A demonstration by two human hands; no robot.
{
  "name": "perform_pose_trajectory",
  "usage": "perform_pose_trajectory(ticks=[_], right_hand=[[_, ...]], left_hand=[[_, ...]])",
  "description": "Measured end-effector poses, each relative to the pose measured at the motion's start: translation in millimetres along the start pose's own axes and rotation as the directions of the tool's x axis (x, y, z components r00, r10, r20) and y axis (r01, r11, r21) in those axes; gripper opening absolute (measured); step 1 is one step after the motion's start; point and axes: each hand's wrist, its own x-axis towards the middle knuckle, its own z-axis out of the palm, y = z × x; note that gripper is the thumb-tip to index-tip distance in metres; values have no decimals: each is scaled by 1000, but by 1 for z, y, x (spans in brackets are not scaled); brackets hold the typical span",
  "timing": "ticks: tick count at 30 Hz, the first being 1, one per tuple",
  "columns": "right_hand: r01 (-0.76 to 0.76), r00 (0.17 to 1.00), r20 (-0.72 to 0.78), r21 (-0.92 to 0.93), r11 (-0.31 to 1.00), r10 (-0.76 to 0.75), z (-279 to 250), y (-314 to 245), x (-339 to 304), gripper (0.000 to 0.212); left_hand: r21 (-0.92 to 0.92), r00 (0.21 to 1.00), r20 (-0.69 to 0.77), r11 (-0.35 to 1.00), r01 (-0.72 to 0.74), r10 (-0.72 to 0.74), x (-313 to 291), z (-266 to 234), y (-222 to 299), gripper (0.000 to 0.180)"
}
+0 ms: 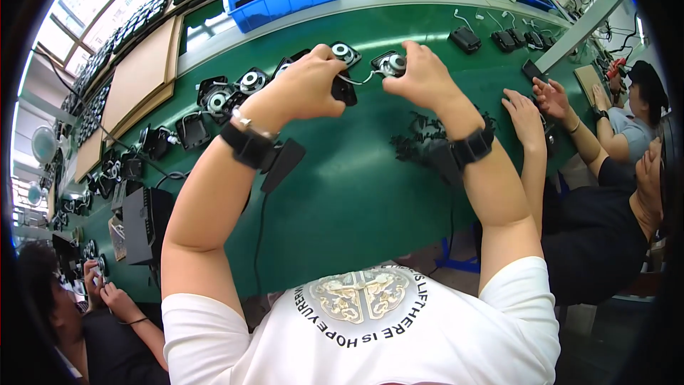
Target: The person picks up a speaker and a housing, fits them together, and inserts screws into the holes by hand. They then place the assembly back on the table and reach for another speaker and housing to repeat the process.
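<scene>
My left hand (303,85) is closed around the edge of a black plastic housing (344,91), its fingers covering part of it. To its right, my right hand (429,84) pinches a small round speaker (392,64) with a silver and black face, between thumb and fingers. A white wire (365,80) runs from the speaker toward the housing. Just beyond my left hand lies another speaker unit (345,53) on the green tabletop (342,178). Left of that hand, more black speaker units (252,81) stand in a row, partly hidden by the hand and forearm.
A blue bin (292,12) stands at the back. Black housings (466,40) with white wires lie far right. A pile of small black parts (417,135) is by my right forearm. Cardboard sheets (139,75) and a black box (146,224) are left. Co-workers' hands (526,120) rest nearby at right.
</scene>
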Motion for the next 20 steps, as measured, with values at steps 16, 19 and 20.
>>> perform_pose_trajectory(ticks=[16, 19, 20], right_hand=[[211, 977, -1, -47, 976, -211, 73, -100, -194, 77], [373, 924, -98, 16, 928, -370, 69, -97, -204, 75], [449, 887, -147, 46, 893, -438, 66, -94, -208, 73]], left_hand=[[-169, 986, 124, 977, 130, -110, -190, 24, 61, 64], [-296, 992, -57, 951, 89, -110, -201, 42, 57, 63], [-373, 989, -66, 923, 96, -130, -204, 46, 57, 64]])
